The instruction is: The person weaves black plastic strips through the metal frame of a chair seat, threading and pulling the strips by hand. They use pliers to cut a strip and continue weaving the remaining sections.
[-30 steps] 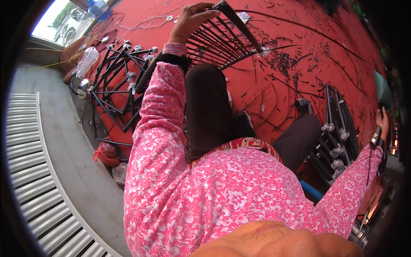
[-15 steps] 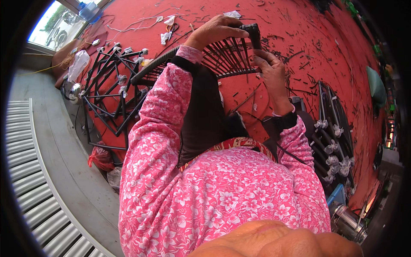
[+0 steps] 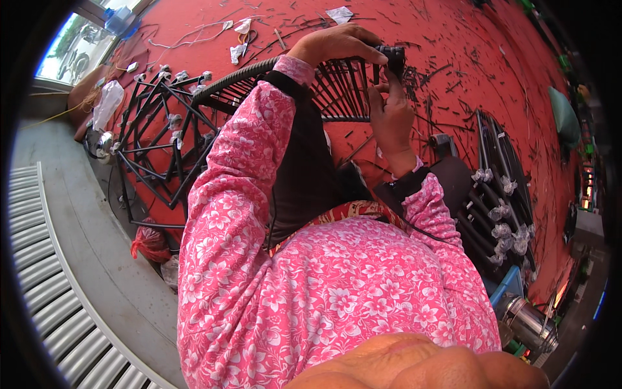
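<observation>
Left hand curled over edge of black strand-woven frame, gripping near corner; right hand at same corner; cannot tell whether pinching.

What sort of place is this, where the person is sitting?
It is probably a workshop, perhaps for furniture: a dark slatted frame is in hand, black tubular frames are grouped at the left, and dark offcuts litter the red floor.

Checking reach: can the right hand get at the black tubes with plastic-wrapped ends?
Likely yes: the black tubes lie in the open on that side, though the right hand, up at the slatted frame, must clear the right knee.
</observation>
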{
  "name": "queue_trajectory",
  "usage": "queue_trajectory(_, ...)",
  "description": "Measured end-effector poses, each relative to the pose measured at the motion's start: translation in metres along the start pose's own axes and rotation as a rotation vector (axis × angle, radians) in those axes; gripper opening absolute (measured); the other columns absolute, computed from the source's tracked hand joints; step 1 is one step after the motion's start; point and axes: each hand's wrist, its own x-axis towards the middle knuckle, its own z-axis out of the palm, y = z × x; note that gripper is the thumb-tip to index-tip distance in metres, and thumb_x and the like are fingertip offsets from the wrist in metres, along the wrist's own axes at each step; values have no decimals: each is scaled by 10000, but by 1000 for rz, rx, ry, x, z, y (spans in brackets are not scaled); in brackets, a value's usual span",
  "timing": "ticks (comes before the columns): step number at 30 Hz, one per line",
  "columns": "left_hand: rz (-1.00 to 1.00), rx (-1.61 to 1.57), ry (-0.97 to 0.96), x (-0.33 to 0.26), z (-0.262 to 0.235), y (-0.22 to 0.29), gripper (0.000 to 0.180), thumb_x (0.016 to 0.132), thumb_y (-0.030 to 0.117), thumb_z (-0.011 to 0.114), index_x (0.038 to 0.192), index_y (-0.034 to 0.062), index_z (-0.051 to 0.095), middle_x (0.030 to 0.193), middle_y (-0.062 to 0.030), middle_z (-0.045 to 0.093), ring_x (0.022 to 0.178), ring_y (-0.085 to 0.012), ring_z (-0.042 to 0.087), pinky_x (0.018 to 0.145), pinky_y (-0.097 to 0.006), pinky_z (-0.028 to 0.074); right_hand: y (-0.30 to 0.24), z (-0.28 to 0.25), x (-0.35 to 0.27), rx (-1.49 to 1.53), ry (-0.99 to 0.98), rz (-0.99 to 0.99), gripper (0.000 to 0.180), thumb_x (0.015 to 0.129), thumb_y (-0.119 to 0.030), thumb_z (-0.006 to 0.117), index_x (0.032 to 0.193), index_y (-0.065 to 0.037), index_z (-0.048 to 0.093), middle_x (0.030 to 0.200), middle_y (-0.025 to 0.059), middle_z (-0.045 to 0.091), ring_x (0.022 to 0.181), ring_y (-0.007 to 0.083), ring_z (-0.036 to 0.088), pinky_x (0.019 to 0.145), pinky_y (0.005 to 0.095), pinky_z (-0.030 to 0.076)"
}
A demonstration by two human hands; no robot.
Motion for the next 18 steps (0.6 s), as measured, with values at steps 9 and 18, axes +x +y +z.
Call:
queue_trajectory(9,-86,-65,-53,13,9,3,496,888,372,739,1159,-42,708,1035,-90,711,980,-169,639,908,-299,475,3,-7,-6,-9,23,73,475,954,-210,654,1381,-42,531,954,86,703,819,304,709,671,423,551)
queue_trajectory(18,-71,-90,-105,19,24,1,461,890,354,741,1175,-7,711,1051,-54,717,997,-140,627,923,-286,466,13,-8,-5,130,125,166,323,949,-244,669,1189,-28,668,888,124,722,773,294,707,684,394,531)
